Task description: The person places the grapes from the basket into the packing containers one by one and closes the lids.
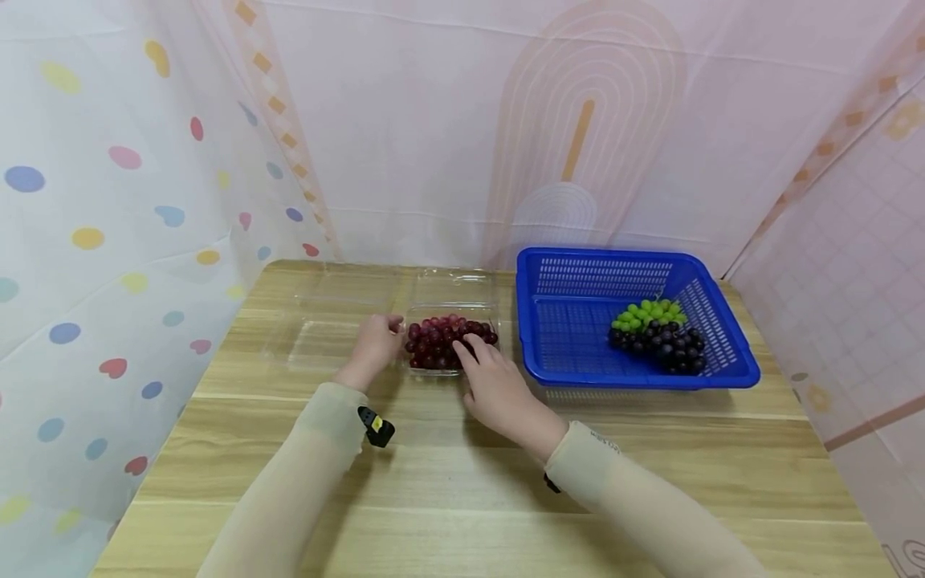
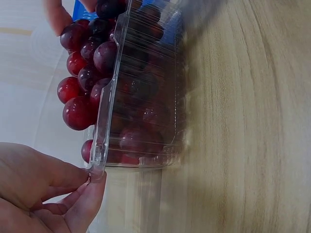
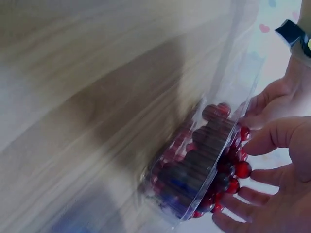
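Red grapes (image 1: 448, 341) fill a clear plastic tray (image 2: 141, 97) mid-worktop (image 1: 462, 482), just left of the blue basket (image 1: 578, 353). Left hand (image 1: 372, 347) pinches the tray's left rim corner between thumb and fingers (image 2: 87, 204). Right hand (image 1: 499, 393) rests spread, relaxed fingers on the grapes. Bare wood lies open toward the near edge.

From my feed: clamshell box (image 1: 451, 343) of grapes (image 1: 442, 340) sits mid-table (image 1: 448, 482), basket (image 1: 636, 317) just right of it with two more grape bunches (image 1: 659, 335) inside.
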A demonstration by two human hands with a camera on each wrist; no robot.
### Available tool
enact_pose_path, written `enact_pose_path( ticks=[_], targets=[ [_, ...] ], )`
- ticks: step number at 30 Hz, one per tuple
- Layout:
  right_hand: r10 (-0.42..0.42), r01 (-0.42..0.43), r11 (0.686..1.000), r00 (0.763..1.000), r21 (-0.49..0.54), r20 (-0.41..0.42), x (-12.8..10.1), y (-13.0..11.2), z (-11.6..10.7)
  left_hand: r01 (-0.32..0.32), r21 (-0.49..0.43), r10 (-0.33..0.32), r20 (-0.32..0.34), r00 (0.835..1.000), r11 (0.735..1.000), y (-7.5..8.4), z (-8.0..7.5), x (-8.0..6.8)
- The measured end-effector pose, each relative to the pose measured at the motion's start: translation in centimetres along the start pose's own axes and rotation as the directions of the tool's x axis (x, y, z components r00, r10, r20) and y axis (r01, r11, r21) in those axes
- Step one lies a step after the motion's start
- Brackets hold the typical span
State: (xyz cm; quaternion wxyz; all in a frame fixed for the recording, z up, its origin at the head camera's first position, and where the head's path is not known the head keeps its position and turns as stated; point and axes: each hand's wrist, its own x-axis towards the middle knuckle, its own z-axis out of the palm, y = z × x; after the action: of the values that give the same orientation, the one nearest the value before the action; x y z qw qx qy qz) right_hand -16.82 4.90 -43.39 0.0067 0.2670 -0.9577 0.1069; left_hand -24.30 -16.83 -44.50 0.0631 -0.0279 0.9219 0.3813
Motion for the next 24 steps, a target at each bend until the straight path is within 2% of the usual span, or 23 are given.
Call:
enact_pose_path(
  ticks=[5,10,15,24],
  targets=[
    [-0.079,0.072,0.995,0.991,-0.072,-0.106,-0.1,0.2,0.1,-0.007,0.017,0.007,0.002,1.0,1.0,0.0,-0.1,0.0],
    [-0.171,0.151,0.97,0.981,-0.188,-0.097,0.0,-0.3,0.3,-0.018,0.023,0.018,-0.007,1.0,1.0,0.1,-0.2,0.0],
    [-0.131,0.124,0.962,0.991,-0.245,-0.016,0.5,-0.8,0.9,-0.024,0.021,0.024,-0.007,1.0,0.999,0.1,-0.1,0.0],
    [-0.082,0.09,0.96,0.996,-0.267,0.042,1.5,-1.5,1.4,-0.037,0.021,0.038,-0.015,0.999,0.999,-0.1,0.0,0.0]
  ],
)
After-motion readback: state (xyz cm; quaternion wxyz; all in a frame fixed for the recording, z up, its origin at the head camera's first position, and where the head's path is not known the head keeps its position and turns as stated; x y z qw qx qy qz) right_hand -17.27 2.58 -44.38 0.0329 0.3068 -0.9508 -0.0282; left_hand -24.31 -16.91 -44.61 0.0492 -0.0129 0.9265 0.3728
